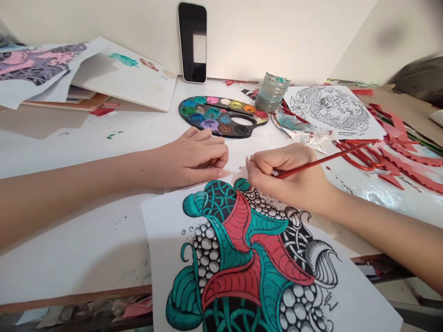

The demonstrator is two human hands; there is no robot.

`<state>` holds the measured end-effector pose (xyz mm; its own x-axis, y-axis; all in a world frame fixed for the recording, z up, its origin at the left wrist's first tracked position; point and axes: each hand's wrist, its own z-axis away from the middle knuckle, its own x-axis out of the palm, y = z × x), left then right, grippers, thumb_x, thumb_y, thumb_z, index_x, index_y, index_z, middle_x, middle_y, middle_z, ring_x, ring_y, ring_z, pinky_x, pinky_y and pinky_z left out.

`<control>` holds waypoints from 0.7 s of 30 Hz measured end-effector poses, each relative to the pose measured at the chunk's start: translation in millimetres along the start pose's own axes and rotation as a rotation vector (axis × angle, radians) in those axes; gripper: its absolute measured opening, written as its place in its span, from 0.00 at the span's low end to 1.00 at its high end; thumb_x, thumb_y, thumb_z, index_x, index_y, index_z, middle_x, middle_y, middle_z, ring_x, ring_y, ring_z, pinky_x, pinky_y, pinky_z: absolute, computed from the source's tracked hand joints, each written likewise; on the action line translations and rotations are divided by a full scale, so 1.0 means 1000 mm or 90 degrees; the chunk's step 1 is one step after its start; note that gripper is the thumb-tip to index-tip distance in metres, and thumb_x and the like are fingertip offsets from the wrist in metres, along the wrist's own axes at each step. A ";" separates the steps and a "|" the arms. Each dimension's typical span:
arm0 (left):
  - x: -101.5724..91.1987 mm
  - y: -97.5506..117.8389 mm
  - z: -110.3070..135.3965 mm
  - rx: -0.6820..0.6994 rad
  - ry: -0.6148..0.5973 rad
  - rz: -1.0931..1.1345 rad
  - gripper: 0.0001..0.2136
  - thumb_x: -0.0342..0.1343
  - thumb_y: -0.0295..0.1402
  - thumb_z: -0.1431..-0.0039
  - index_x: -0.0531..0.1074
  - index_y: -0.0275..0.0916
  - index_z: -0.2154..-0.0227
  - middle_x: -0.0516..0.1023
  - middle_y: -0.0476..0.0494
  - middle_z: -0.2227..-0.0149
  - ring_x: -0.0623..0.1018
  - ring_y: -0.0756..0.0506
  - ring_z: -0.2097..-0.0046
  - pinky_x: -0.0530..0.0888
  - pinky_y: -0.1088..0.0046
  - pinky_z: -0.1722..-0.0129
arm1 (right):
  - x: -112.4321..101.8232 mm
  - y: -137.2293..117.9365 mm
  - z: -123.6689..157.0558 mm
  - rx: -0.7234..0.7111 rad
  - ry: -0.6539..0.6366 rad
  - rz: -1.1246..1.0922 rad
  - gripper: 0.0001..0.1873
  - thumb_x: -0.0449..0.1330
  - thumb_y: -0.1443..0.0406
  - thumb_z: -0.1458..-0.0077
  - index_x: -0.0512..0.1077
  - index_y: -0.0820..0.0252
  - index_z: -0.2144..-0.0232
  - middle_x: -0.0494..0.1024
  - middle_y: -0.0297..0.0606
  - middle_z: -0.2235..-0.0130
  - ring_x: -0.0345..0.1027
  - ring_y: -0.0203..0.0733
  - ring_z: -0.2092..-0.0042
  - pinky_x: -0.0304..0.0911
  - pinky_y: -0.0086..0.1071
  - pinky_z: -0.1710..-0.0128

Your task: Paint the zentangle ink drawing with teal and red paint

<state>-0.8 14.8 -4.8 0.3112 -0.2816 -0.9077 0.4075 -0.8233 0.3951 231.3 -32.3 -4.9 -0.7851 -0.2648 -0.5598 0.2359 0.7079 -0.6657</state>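
The right hand (285, 177) grips a slim red paintbrush (321, 161), its tip hidden, at the twelve o'clock side of a white paper sheet with a teal, red and black swirling pattern (249, 249); the left hand (199, 157) lies loosely curled, thumb gap narrow, toward eleven; beyond, on the white surface (138, 133), a black plastic paint palette (251, 132) sits at twelve; a cloudy clear plastic jar (272, 97), at one.

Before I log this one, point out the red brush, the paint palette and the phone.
Red brush (324, 160): head view, middle of its visible handle.
Paint palette (249, 132): head view, dark lower-right rim.
Phone (188, 46): head view, dark screen.
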 end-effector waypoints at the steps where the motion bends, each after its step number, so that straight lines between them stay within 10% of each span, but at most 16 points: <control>1: -0.001 0.001 0.000 -0.003 0.000 0.001 0.15 0.48 0.45 0.29 0.66 0.41 0.69 0.71 0.48 0.67 0.62 0.43 0.62 0.54 0.63 0.58 | 0.000 0.000 0.000 0.007 0.002 0.003 0.26 0.58 0.79 0.47 0.45 0.58 0.81 0.47 0.25 0.79 0.39 0.27 0.77 0.39 0.28 0.80; 21: -0.003 0.004 0.000 -0.013 -0.003 0.008 0.16 0.48 0.46 0.29 0.66 0.41 0.69 0.69 0.48 0.68 0.62 0.43 0.62 0.54 0.64 0.58 | 0.000 0.002 0.000 -0.001 0.006 0.000 0.25 0.58 0.79 0.47 0.46 0.57 0.80 0.48 0.25 0.79 0.39 0.27 0.76 0.40 0.28 0.79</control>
<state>0.0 12.8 -1.0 0.3118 -0.2939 -0.9035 0.4215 -0.8094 0.4088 232.1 -31.2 -6.4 -0.7906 -0.2584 -0.5551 0.2355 0.7085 -0.6653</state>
